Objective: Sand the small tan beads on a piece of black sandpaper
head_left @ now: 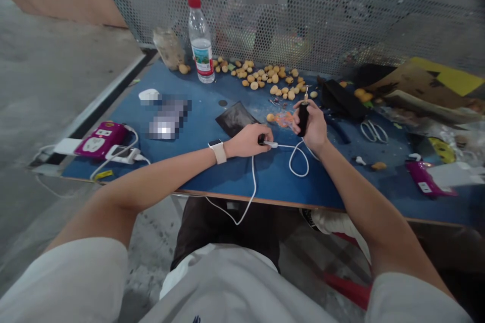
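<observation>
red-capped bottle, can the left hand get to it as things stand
Probably yes: nothing tall stands between the left hand and the red-capped bottle, mainly a low black sheet, though that hand seems busy with a white plug.

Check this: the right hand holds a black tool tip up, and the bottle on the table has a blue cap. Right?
Not quite: the head view shows the cap is red. The right hand does hold the black tool tip up, and the bottle is on the table.
</observation>
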Demonstrator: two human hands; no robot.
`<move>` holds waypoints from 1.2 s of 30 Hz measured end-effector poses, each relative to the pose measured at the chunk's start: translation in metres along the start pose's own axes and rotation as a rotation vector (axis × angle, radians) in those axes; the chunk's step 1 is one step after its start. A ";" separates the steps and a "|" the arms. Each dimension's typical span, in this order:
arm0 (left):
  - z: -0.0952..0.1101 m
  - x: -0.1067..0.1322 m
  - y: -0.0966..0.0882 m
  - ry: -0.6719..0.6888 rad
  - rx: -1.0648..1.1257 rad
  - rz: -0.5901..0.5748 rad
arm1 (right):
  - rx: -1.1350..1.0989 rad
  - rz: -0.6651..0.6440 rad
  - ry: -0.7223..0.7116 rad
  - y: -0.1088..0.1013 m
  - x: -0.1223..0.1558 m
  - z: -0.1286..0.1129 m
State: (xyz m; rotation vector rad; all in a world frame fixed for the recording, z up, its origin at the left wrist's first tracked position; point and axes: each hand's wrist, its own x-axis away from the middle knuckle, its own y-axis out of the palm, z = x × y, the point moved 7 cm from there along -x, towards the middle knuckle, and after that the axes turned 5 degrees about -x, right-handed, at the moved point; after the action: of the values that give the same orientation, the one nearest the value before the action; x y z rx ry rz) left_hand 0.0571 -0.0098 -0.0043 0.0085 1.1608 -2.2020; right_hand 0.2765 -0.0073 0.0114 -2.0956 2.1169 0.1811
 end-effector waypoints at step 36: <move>-0.002 0.000 0.000 -0.019 0.116 0.003 | -0.195 -0.017 0.012 -0.001 -0.002 0.010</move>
State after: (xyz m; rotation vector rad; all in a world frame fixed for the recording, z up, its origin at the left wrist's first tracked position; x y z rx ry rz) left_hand 0.0568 -0.0084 -0.0052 0.0384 1.0211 -2.2586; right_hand 0.2780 -0.0033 0.0022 -2.2235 2.1661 0.3881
